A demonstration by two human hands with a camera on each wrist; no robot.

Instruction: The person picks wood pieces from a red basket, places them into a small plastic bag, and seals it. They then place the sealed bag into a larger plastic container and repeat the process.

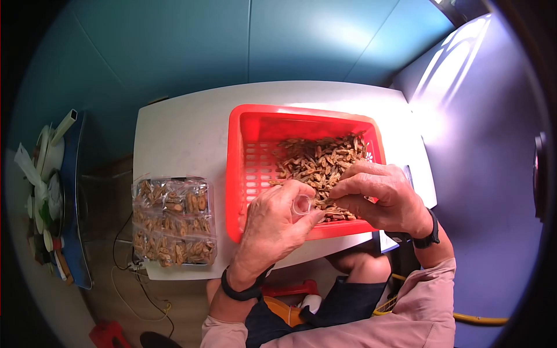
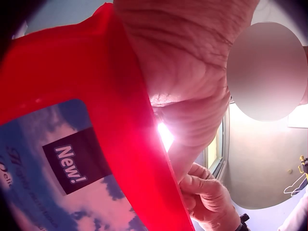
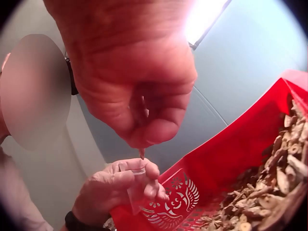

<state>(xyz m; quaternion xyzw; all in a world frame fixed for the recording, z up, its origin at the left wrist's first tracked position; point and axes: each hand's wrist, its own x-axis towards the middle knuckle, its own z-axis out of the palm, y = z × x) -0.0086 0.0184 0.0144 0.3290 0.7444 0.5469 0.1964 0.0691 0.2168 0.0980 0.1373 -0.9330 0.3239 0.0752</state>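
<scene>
At frame centre, left hand (image 1: 272,223) pinches a small clear bag (image 1: 301,204) open; right hand (image 1: 380,194) pinches a dried piece (image 3: 141,153) just above it, likely needing careful lowering inside.

- The red basket (image 2: 120,125) is cut off by the left wrist view's edges.
- The near basket wall is hidden behind both hands in the head view.
- The packets' (image 1: 174,220) contents are too small to identify.

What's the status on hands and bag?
Left hand pinches small clear bag open. Right hand pinches a dried piece just above it. Red basket underneath, nothing blocking.
</scene>
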